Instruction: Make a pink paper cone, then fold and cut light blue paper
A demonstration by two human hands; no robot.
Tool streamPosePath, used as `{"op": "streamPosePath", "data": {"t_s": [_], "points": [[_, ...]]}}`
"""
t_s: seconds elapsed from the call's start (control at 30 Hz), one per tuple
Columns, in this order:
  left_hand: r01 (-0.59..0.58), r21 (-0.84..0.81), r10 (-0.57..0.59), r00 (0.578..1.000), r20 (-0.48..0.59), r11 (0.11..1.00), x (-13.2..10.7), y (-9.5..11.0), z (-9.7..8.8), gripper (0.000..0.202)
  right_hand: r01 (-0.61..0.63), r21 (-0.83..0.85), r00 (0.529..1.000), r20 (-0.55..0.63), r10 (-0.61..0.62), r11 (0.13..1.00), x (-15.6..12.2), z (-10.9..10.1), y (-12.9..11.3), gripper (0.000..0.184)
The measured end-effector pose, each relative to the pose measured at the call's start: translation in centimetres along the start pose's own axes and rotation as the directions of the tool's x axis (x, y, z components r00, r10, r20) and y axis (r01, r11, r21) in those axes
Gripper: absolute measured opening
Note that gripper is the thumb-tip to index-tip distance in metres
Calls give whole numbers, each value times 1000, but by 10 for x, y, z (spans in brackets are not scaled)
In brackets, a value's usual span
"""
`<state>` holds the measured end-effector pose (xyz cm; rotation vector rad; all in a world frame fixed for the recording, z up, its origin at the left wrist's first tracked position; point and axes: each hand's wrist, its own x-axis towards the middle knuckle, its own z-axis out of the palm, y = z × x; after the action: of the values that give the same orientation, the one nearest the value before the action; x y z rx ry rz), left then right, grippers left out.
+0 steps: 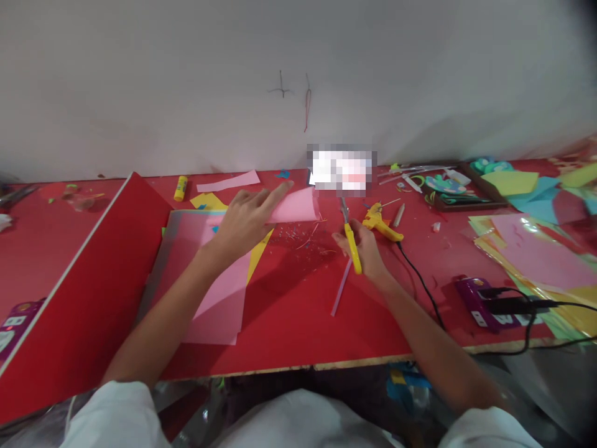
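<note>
My left hand [249, 214] is at the middle of the table with a piece of pink paper [296, 206], folded or curled, gripped at its left end. Its index finger stretches along the paper's upper edge; the thumb is hidden. Yellow-handled scissors [353, 249] are in my right hand [366, 249], blades pointing away toward the wall and apart from the paper. A thin pink strip [341, 289] lies just below the right hand. Beneath my left forearm are pink sheets [224, 305] and a yellow piece of paper [258, 255].
A yellow glue gun [380, 223] with a black cable lies right of the scissors. Behind stands a blurred bright screen [342, 171]. A glue stick [180, 188] is at left, near an upright red board [102, 267]. Rightward are a tray [466, 202], a purple power strip [485, 305] and paper packs [536, 249].
</note>
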<state>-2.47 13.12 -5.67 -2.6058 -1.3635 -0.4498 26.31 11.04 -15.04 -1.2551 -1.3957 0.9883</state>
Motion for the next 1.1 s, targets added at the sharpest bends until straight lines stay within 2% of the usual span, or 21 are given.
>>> {"op": "streamPosePath", "data": {"t_s": [0.07, 0.13, 0.37, 0.57, 0.7, 0.8, 0.93, 1.1], "points": [[-75, 68, 77, 997, -14, 995, -1, 5, 8, 75, -38, 172, 999, 29, 33, 984, -2, 4, 0, 54], [-136, 120, 140, 990, -20, 983, -3, 12, 15, 79, -50, 276, 998, 46, 38, 960, -4, 8, -2, 51], [-251, 264, 274, 960, -55, 931, -7, 28, 26, 82, -98, 335, 991, 121, 60, 937, -10, 14, -9, 48], [-202, 245, 226, 971, -75, 948, -6, 23, 27, 82, -134, 324, 986, 138, 94, 937, -11, 12, -11, 42], [-197, 246, 198, 980, 22, 949, -7, 22, 30, 83, -86, 307, 996, 27, 81, 948, -8, 11, -5, 46], [-220, 257, 196, 974, 113, 941, -8, 26, 34, 83, -10, 257, 999, -28, 18, 966, -9, 11, -5, 44], [-253, 229, 208, 956, 205, 940, -9, 34, 35, 83, 61, 198, 998, -15, -59, 978, -12, 12, -10, 43], [-224, 181, 181, 957, 228, 958, -8, 37, 35, 82, 95, 170, 995, 22, -100, 981, -12, 13, -11, 47]]}}
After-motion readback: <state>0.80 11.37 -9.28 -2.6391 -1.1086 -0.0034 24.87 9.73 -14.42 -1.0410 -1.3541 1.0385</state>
